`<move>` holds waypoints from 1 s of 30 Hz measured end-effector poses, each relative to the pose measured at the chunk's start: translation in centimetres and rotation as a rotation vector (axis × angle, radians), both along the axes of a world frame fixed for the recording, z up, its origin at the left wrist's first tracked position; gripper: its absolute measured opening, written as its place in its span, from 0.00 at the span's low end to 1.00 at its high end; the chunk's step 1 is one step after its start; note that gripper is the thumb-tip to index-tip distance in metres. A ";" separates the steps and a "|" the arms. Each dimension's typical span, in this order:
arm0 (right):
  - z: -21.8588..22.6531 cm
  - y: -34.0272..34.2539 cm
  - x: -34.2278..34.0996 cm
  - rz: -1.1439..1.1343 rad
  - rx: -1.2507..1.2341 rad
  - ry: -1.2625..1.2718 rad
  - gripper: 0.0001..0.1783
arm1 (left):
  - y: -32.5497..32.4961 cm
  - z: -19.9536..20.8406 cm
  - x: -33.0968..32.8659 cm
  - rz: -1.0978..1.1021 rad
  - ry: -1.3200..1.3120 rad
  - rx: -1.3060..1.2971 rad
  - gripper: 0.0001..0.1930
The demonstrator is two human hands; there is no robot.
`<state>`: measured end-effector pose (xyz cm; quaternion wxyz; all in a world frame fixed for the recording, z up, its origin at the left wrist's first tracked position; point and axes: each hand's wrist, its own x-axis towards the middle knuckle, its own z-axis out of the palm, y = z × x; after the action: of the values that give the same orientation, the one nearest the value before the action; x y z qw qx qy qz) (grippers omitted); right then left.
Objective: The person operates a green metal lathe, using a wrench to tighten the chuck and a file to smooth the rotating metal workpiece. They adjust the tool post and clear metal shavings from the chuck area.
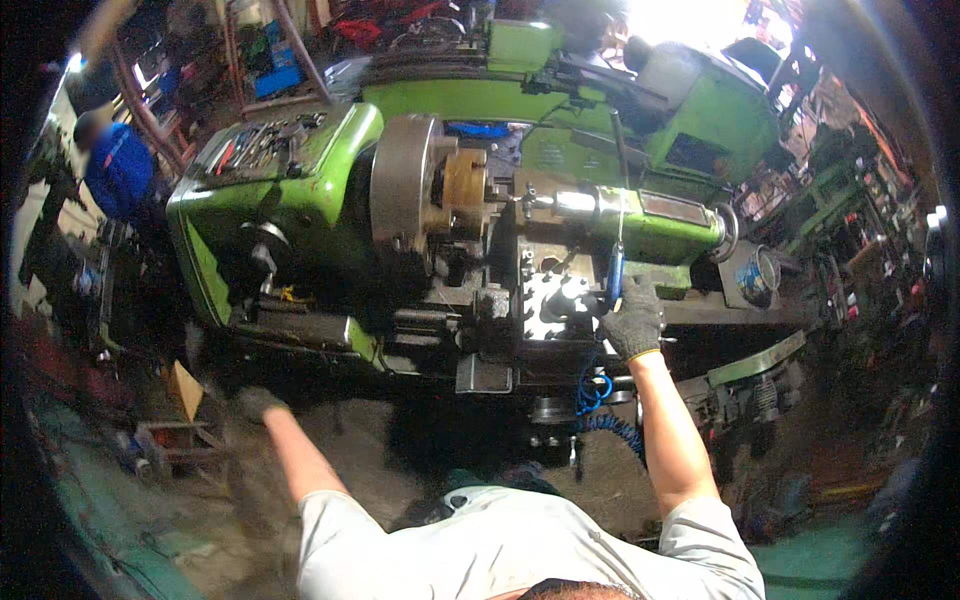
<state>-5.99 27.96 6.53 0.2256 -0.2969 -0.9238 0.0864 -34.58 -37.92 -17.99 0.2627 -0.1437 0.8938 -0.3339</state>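
One hand, the right hand (635, 320), was clamped on a blue-handled tool (615, 278) as I watched over the head camera. It wore a dark glove, and the tool stood nearly upright, its thin shaft pointing away from the wearer. I saw it just right of a brightly lit metal block (550, 305) on a green lathe (300, 200), on the near side of the tailstock (640, 205). A blue coiled hose (612, 425) hung below that hand.

I had the left hand (258, 402) well apart, low in front of the lathe's left end; it was blurred, and I could not tell whether its fingers were apart or together.

On the lathe, I made out a big round chuck (400, 185) with a brass-coloured ring (465, 190) at its face. Small tools (265, 145) lay on the headstock, and a person in blue (120, 170) was at far left.
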 end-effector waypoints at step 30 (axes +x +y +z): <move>-7.6 3.5 16.1 0.078 -0.575 0.515 0.28 | 20.4 -18.1 13.6 -0.141 -0.058 1.051 0.33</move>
<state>10.15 31.44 -1.11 0.3541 -0.2815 -0.7857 0.4220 -20.98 -17.48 -36.14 0.3007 0.0771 0.9405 0.1384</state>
